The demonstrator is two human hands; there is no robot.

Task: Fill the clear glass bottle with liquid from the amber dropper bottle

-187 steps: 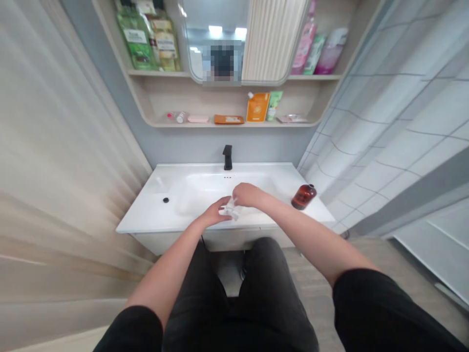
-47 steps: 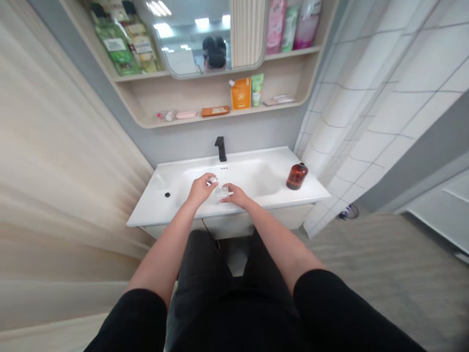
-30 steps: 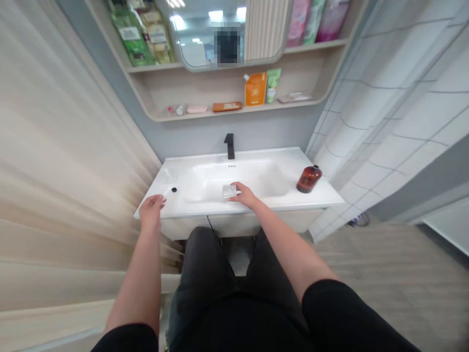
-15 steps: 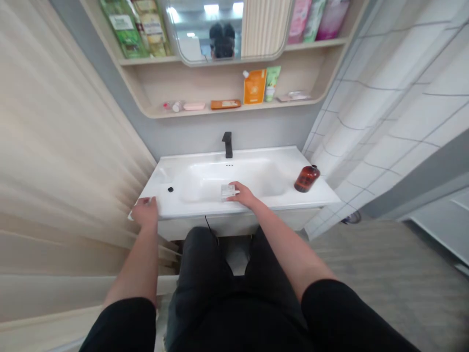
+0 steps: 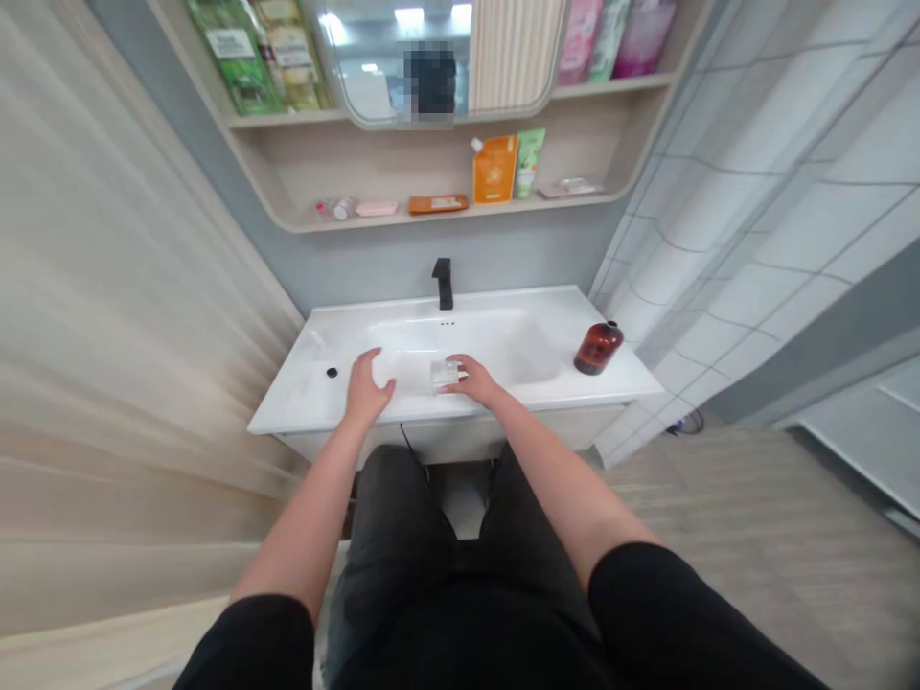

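A small clear plastic container (image 5: 441, 373) sits on the front rim of the white washbasin (image 5: 561, 383). My right hand (image 5: 471, 378) rests against its right side, fingers curled around it. My left hand (image 5: 367, 392) hovers over the rim to the left of the container with its fingers spread and nothing in it. The two hands are about a hand's width apart.
A brown bottle (image 5: 596, 347) stands on the right of the counter. A black tap (image 5: 443, 283) rises at the back, a small dark hole (image 5: 332, 372) sits at the left. A shelf (image 5: 446, 218) above carries packets and tubes. Tiled wall at right, panelled wall at left.
My left hand went out to the basin's left front corner with a small white piece, then came back towards the container with nothing in it. My right hand stayed on the container.
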